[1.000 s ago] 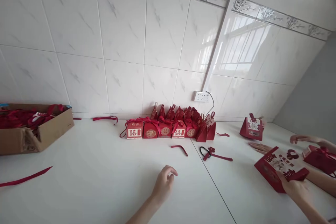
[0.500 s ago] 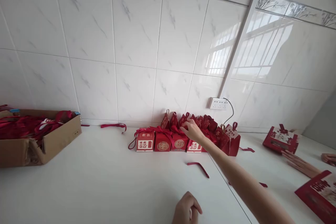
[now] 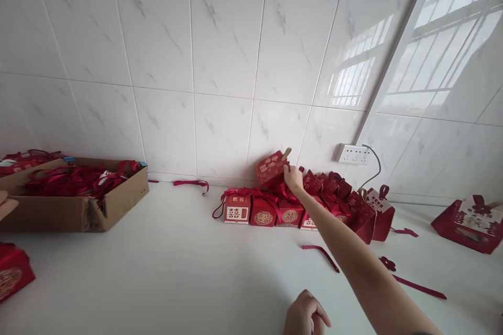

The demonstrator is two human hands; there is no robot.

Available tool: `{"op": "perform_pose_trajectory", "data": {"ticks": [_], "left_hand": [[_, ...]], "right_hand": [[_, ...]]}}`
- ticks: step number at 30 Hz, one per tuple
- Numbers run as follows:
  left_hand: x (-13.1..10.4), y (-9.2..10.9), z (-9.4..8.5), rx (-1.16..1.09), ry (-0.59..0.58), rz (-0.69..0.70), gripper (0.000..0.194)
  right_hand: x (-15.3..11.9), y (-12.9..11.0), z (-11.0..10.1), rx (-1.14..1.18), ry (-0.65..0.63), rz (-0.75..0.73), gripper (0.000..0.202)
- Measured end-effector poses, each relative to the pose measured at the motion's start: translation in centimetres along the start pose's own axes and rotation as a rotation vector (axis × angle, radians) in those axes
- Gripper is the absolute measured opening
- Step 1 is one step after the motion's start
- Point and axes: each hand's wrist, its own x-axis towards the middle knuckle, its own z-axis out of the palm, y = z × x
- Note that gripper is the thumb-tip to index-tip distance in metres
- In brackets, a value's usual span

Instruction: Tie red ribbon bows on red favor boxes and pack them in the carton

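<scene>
My right fingers (image 3: 290,174) pinch a red paper box with a gold loop (image 3: 270,169).
It tilts behind the square red ribbon-tied paper boxes (image 3: 262,215), maybe to miss their bows. My left fingers (image 3: 316,310) curl above the white desk (image 3: 176,272); I can't tell if they hold anything.

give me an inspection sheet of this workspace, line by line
Surface: white table, glossy tiled wall behind.
Job's things: red boxes grouped near the wall; tilted red box behind the front ones.
Clutter: loose ribbon strips; flower piece; open carton of red material.
Hands: right hand grips the tilted red box; left hand curled, contents unclear.
Cables: dark cable from white socket toward the boxes.
Surroundings: another person's fingers at the left edge.
</scene>
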Motion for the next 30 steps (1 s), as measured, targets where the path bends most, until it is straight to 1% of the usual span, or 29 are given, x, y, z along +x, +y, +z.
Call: {"op": "perform_pose_trajectory", "data": {"ticks": [2, 4, 5, 7, 9, 11, 13, 15, 17, 19, 20, 22, 24, 26, 28, 30], "left_hand": [[-0.1, 0.6, -0.3, -0.004, 0.033, -0.006, 0.02], [-0.2, 1.1, -0.6, -0.027, 0.066, -0.036, 0.019], [-0.3, 1.3, -0.7, -0.042, 0.079, -0.054, 0.018], [-0.3, 1.6, -1.0, -0.067, 0.096, -0.082, 0.015], [-0.4, 1.9, -1.3, -0.086, 0.113, -0.112, 0.012], [-0.4, 2.8, -1.7, -0.118, 0.127, -0.136, 0.014], [-0.8, 4.4, -2.1, -0.2, 0.146, -0.108, 0.021], [-1.6, 6.8, -2.2, -0.359, 0.149, -0.038, 0.031], [-2.7, 9.5, -2.1, -0.548, 0.118, -0.005, 0.042], [-4.2, 11.9, -1.5, -0.647, 0.097, 0.021, 0.052], [-4.9, 13.0, -1.2, -0.652, 0.087, 0.034, 0.057], [-6.3, 14.5, -0.3, -0.587, 0.093, 0.034, 0.068], [-7.3, 15.4, 0.4, -0.487, 0.113, 0.009, 0.079], [-7.9, 15.9, 1.0, -0.404, 0.13, 0.027, 0.084], [-8.3, 16.0, 1.2, -0.332, 0.137, 0.113, 0.083], [-8.6, 16.1, 1.2, -0.242, 0.17, 0.235, 0.08]], "right_hand": [[-0.7, 0.1, -2.6, 0.176, 0.101, 0.008, 0.044], [-2.2, 0.2, -5.5, 0.35, 0.177, 0.013, 0.054], [-3.4, 0.3, -7.0, 0.421, 0.2, 0.008, 0.056], [-6.2, 0.6, -9.8, 0.529, 0.218, -0.005, 0.05], [-9.7, 1.1, -12.2, 0.695, 0.169, 0.018, 0.038], [-13.5, 1.9, -14.2, 0.921, 0.054, 0.096, 0.024], [-17.3, 2.8, -15.8, 1.075, -0.058, 0.195, 0.016], [-20.7, 3.7, -17.2, 1.097, -0.104, 0.271, 0.013], [-23.4, 4.5, -18.2, 1.1, -0.093, 0.335, 0.013], [-25.5, 5.1, -18.9, 1.121, -0.047, 0.378, 0.016], [-26.3, 5.4, -19.2, 1.132, -0.026, 0.382, 0.018], [-27.5, 6.0, -19.5, 1.152, -0.001, 0.354, 0.021], [-28.3, 6.6, -19.6, 1.176, -0.005, 0.311, 0.025], [-28.9, 7.3, -19.5, 1.218, -0.004, 0.283, 0.027], [-29.4, 8.3, -19.2, 1.248, 0.024, 0.259, 0.025], [-29.8, 9.3, -18.6, 1.178, 0.071, 0.205, 0.021]]}}
